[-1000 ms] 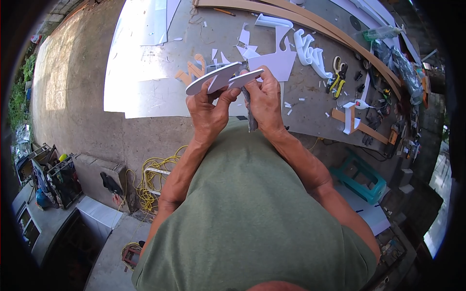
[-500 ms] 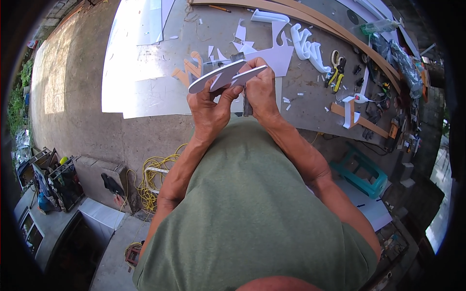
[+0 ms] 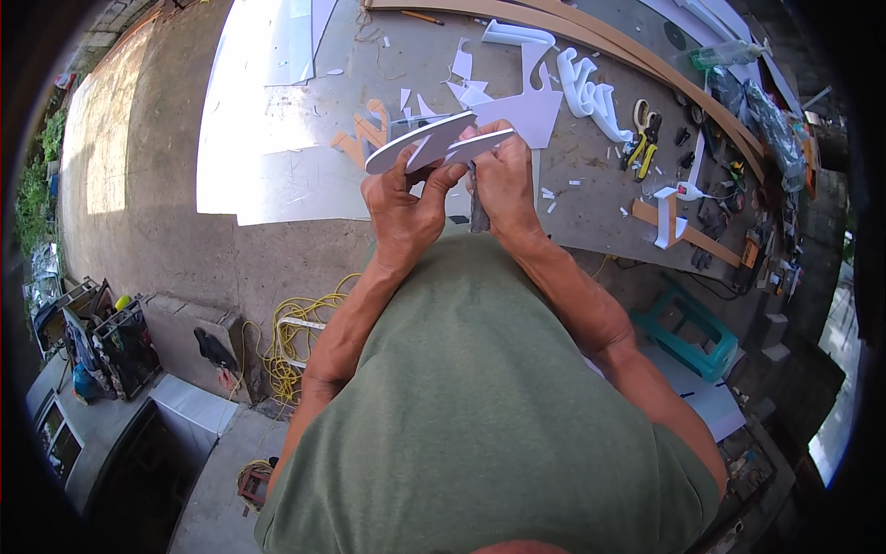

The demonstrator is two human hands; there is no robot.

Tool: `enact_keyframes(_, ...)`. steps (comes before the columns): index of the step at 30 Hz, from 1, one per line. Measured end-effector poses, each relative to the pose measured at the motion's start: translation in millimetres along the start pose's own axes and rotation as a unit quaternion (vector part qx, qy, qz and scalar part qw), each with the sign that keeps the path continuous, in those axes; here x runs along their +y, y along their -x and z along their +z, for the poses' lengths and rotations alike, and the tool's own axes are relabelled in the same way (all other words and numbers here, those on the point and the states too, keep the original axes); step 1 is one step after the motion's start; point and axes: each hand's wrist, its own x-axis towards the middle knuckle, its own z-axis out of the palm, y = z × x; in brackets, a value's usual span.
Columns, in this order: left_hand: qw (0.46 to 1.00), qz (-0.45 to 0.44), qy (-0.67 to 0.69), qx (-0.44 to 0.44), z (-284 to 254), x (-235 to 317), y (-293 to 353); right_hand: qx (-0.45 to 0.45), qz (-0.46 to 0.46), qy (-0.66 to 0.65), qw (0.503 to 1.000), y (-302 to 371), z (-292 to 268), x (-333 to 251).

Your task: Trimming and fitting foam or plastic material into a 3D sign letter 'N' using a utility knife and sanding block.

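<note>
My left hand (image 3: 406, 205) is closed on a white flat cut-out letter (image 3: 426, 148) with rounded, curved lobes, its thumb and fingers pinching the near side. The letter is tilted up above the table's near edge. Against its right part, my right hand (image 3: 506, 185) is closed around a narrow dark grey strip (image 3: 479, 214), whose lower end sticks out towards my body. Whether it is a file or sandpaper on a backing I cannot tell. My right fingertips are partly hidden behind the letter.
On the table lie a white sheet (image 3: 295, 175), a purplish-white offcut (image 3: 521, 113), a brown letter (image 3: 362, 137), white raised letters (image 3: 591, 97), yellow-handled pliers (image 3: 648, 152) and a glue gun (image 3: 688, 191). Long brown strips (image 3: 591, 42) cross the back. A green stool (image 3: 692, 332) stands at right.
The dark strip has slid towards my body along the letter; its far end no longer shows beyond it. Both hands keep their grip. The whole view has shifted slightly.
</note>
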Motion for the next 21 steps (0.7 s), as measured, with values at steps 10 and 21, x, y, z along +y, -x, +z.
enact_keyframes(10, 0.934, -0.214, 0.284, -0.034, -12, 19, -21, -0.09, 0.119, -0.148, 0.978, -40, -27, 16)
enact_keyframes(21, 0.858, -0.283, 0.427, -0.04, -20, 14, -25, -0.203, -0.025, -0.234, 0.95, -7, -42, 5)
